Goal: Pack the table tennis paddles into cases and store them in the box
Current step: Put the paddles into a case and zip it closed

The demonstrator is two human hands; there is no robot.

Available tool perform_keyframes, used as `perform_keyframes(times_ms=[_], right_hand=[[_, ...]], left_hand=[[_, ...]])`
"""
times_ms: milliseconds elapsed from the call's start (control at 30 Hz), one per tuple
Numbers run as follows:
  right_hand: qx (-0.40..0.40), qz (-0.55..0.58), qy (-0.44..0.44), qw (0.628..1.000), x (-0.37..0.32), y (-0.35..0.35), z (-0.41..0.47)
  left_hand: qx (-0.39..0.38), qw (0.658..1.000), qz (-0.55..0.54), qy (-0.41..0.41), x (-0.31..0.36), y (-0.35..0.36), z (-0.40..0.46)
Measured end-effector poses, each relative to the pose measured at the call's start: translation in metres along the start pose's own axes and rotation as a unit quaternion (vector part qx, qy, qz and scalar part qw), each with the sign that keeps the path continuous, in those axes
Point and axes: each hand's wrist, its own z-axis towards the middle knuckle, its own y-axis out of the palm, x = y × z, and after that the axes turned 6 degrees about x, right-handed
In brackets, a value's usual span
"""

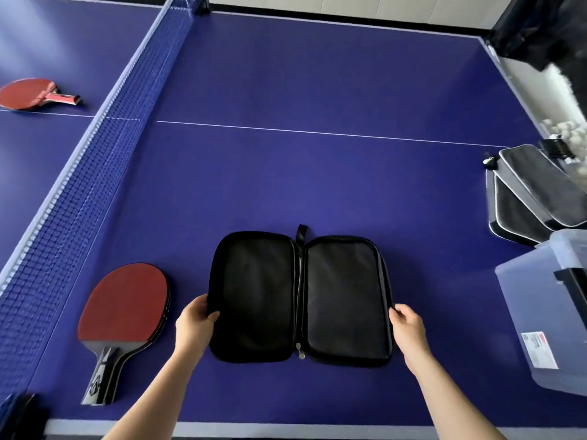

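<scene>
A black paddle case (298, 298) lies unzipped and spread flat on the blue table, both halves empty. My left hand (195, 322) pinches the case's left edge. My right hand (408, 327) grips its right edge. A stack of red paddles (124, 312) lies left of the case, handles toward me. Another red paddle (30, 93) lies beyond the net at the far left. A clear plastic box (546, 306) stands at the right edge of the table.
The blue net (95, 173) runs diagonally along the left. Two closed grey-and-black cases (533, 192) lie stacked at the right, behind the box. White balls (568, 134) sit in a container off the table's right side.
</scene>
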Motion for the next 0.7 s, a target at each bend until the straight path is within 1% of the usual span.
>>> perform_keyframes(times_ms=[67,100,133,167,200,267,333,400,567,700], right_hand=[[0.067,-0.055,-0.059,0.994,-0.002,0.004,-0.003],[0.101,-0.087,-0.121,0.984,-0.002,0.006,-0.005],[0.115,-0.124,-0.193,0.966,-0.003,0.010,-0.007],[0.106,-0.164,-0.264,0.945,-0.005,0.014,-0.010],[0.071,-0.210,-0.321,0.921,-0.006,0.018,-0.014],[-0.024,-0.315,-0.379,0.870,-0.008,0.029,-0.019],[-0.100,-0.402,-0.387,0.824,-0.005,0.039,-0.020],[-0.128,-0.450,-0.386,0.795,0.000,0.045,-0.017],[-0.138,-0.474,-0.395,0.774,0.003,0.037,-0.003],[-0.143,-0.467,-0.399,0.776,0.003,0.034,0.001]], left_hand=[[0.025,0.991,0.102,0.082,0.000,0.006,-0.002],[0.036,0.978,0.161,0.130,0.000,0.009,-0.005],[0.039,0.957,0.225,0.180,0.000,0.012,-0.008],[0.026,0.931,0.284,0.227,0.000,0.017,-0.011],[-0.002,0.905,0.332,0.267,0.000,0.022,-0.013],[-0.070,0.859,0.404,0.308,-0.002,0.035,-0.014],[-0.113,0.830,0.453,0.307,-0.004,0.042,-0.009],[-0.136,0.815,0.476,0.300,-0.008,0.041,-0.001],[-0.136,0.794,0.498,0.321,-0.016,0.031,0.010],[-0.132,0.796,0.494,0.324,-0.014,0.033,0.010]])
